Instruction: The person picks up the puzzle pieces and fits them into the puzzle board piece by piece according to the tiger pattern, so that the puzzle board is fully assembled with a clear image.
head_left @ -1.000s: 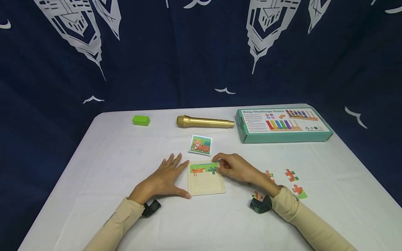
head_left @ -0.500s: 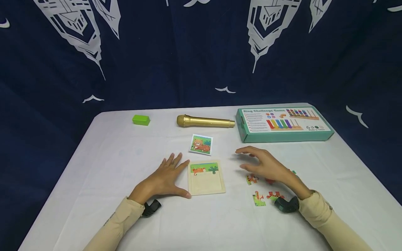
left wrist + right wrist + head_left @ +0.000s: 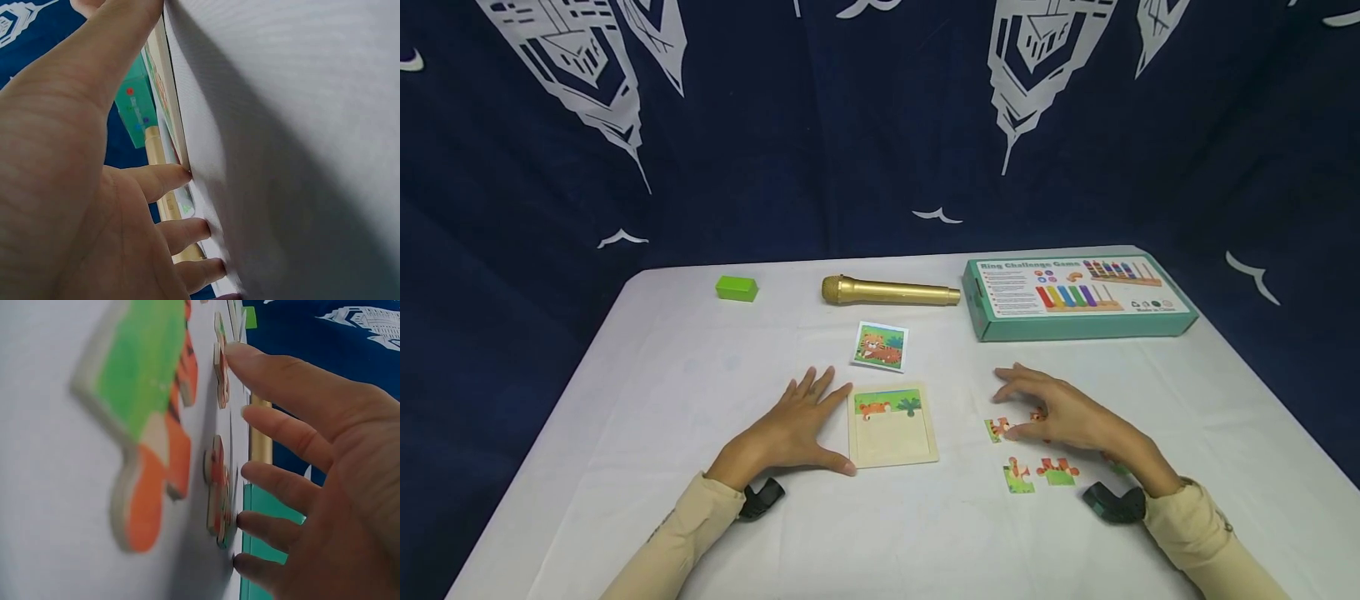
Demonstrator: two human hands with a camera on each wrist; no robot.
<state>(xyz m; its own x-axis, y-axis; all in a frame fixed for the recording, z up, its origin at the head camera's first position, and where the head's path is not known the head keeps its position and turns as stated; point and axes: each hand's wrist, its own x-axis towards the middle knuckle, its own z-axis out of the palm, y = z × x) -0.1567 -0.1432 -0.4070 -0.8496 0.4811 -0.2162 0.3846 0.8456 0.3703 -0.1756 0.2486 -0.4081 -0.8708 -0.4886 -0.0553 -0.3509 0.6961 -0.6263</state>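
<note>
My left hand (image 3: pixel 790 429) lies spread on the cloth, its thumb and index fingertip at the left edge of a wooden puzzle tray (image 3: pixel 895 446). A top strip of fitted pieces (image 3: pixel 880 403) shows an orange tail and a green plant. To the right, my right hand (image 3: pixel 1067 414) hovers over loose jigsaw pieces with its fingers loosely spread and nothing gripped. Its thumb tip overlaps a tiger-face piece (image 3: pixel 994 431). Nearer me lie two green-and-orange pieces, one a corner piece (image 3: pixel 1018 478), the other an edge piece (image 3: pixel 1059 474). Other pieces are partly hidden beneath the hand.
A tiger picture card (image 3: pixel 880 347) lies behind the tray. Farther back are a green block (image 3: pixel 737 288), a gold microphone (image 3: pixel 891 292) and a teal Ring Challenge Game box (image 3: pixel 1075 329). A white cloth covers the table (image 3: pixel 700 358); a dark blue curtain (image 3: pixel 820 125) hangs behind.
My right hand has left the tray's top right corner and moved right, over the loose pieces. The plant piece stays in the tray. My left hand has not moved.
</note>
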